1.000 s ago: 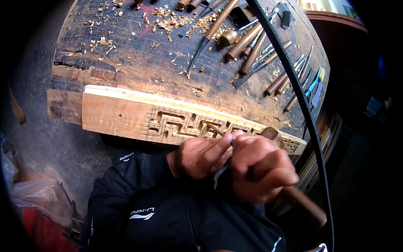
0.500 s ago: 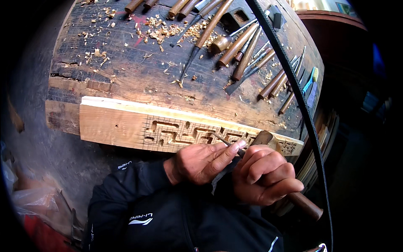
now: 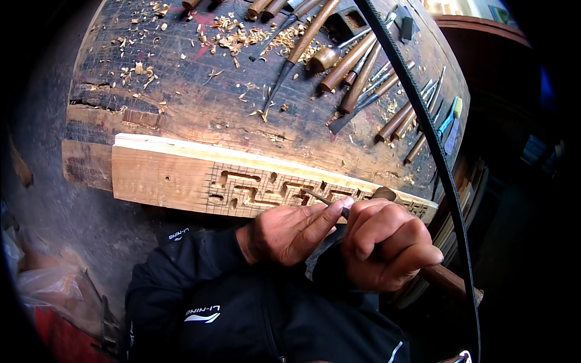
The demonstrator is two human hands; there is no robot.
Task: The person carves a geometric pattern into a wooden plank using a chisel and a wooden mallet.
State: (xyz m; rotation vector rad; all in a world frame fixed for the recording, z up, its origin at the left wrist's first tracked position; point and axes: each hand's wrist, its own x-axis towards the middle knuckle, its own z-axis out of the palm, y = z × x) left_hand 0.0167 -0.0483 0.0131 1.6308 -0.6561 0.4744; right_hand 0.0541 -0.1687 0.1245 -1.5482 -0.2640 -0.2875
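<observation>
Just beyond the left hand (image 3: pixel 287 233), its fingers pinching a carving tool (image 3: pixel 320 198), lies the carved board (image 3: pixel 151 175); the right hand (image 3: pixel 387 245) grips the tool's handle (image 3: pixel 451 282). Farther from the fingers, shavings (image 3: pixel 239 41) litter a scarred bench (image 3: pixel 200 112); leftward, grey floor (image 3: pixel 78 212).

- The long pale wooden board (image 3: pixel 160 175) lies along the near edge of the dark worn wooden tabletop (image 3: pixel 200 118).
- The slim dark pointed tool (image 3: pixel 321 199) is over the board's carved part, within the left hand (image 3: pixel 287 233).
- The right hand (image 3: pixel 387 242) is just right of it, around the brown wooden handle (image 3: pixel 454 284).
- Brown wooden-handled chisels (image 3: pixel 363 85) lie behind the board, right of centre.
- Pale curled wood shavings (image 3: pixel 239 40) lie left of them.
</observation>
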